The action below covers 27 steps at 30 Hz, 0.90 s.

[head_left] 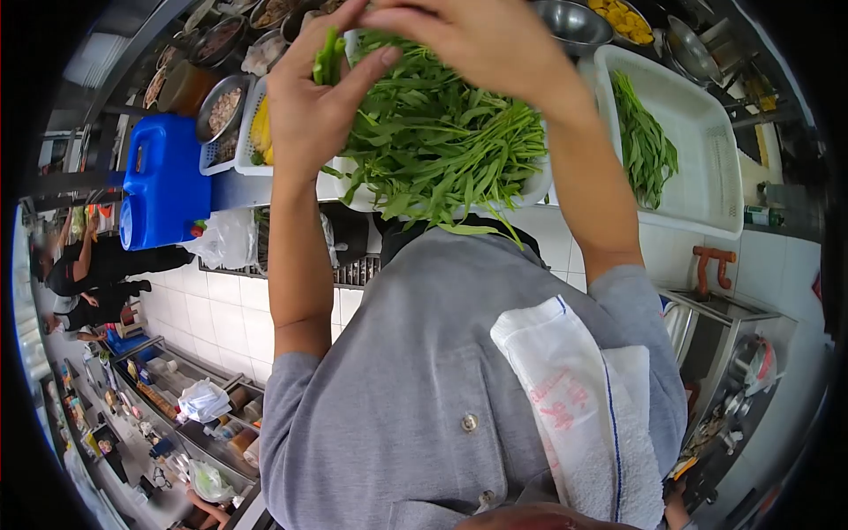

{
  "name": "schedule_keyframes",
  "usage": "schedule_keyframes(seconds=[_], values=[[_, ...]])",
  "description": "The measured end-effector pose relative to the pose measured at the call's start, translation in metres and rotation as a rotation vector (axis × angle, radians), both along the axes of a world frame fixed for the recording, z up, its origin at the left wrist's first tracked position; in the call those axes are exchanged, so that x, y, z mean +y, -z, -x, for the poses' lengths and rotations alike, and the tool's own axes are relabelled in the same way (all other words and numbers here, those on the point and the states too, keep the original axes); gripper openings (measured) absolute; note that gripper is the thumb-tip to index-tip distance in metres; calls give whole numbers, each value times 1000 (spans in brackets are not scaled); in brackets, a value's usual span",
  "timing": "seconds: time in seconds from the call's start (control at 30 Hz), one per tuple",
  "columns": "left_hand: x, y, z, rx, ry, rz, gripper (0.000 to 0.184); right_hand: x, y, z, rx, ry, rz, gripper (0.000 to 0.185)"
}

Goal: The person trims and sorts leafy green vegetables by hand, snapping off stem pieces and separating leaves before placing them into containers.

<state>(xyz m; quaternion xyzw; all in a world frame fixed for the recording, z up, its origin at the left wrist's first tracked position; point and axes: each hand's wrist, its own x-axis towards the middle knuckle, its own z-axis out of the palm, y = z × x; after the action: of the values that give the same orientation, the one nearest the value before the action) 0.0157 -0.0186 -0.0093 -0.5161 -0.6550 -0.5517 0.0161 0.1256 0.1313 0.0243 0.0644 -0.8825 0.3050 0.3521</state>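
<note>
My left hand [309, 106] is closed around a short bunch of green stems [329, 57], which stick up between thumb and fingers. From the right, my right hand [481, 40] reaches across with its fingers close to the left fingertips. It is smeared by motion and cut by the top edge, so its grip is unclear. Below both hands lies a big heap of leafy water spinach [442, 132], its stems pointing right. The heap fills a white tray [536, 187] and hangs over the near rim. A smaller bundle of water spinach [643, 146] lies in a white basket [707, 172] to the right.
A blue jerrycan [163, 177] stands at the left, beside a bowl of chopped food [225, 110] and a basket with yellow vegetables [261, 132]. Metal bowls [572, 22] line the back. Other people [88, 269] are at the far left. A towel [574, 389] hangs on my chest.
</note>
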Motion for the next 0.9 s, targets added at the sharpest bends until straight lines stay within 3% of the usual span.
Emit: schedule_keyframes(seconds=[0.07, 0.13, 0.17, 0.2, 0.27, 0.3, 0.37, 0.5, 0.63, 0.7, 0.73, 0.83, 0.9], values=[[6, 4, 1, -15, 86, -100, 24, -11, -2, -4, 95, -55, 45, 18], [2, 4, 6, -192, -17, -48, 19, -8, 10, 5, 339, -25, -62, 17], [-1, 3, 10, -254, -43, -83, 19, -4, 17, -5, 148, 164, -159, 23], [-4, 1, 14, -250, -52, -89, 19, 1, 23, -18, 152, 154, -163, 23], [-11, -2, 20, -386, -121, -213, 21, 3, 39, -40, -171, 180, -116, 28], [-12, -1, 24, -430, -130, -267, 23, -3, 47, -44, -175, 168, -112, 28], [-14, 1, 31, -483, -123, -312, 24, -11, 60, -51, -586, 52, -88, 25], [-14, 4, 44, -557, -96, -392, 27, -15, 86, -45, -324, 8, -91, 22], [-22, 3, 60, -583, -98, -426, 35, 0, 75, -53, -90, 51, -55, 16], [-33, 3, 74, -564, -64, -403, 46, 13, 68, -64, -94, 206, 560, 11], [-35, 5, 77, -561, -71, -404, 46, 20, 67, -68, 22, 213, 695, 14], [-43, 3, 79, -606, -20, -475, 49, 38, 53, -80, 61, 213, 742, 11], [-46, 5, 84, -640, 51, -520, 48, 49, 51, -83, -31, 346, 617, 16]])
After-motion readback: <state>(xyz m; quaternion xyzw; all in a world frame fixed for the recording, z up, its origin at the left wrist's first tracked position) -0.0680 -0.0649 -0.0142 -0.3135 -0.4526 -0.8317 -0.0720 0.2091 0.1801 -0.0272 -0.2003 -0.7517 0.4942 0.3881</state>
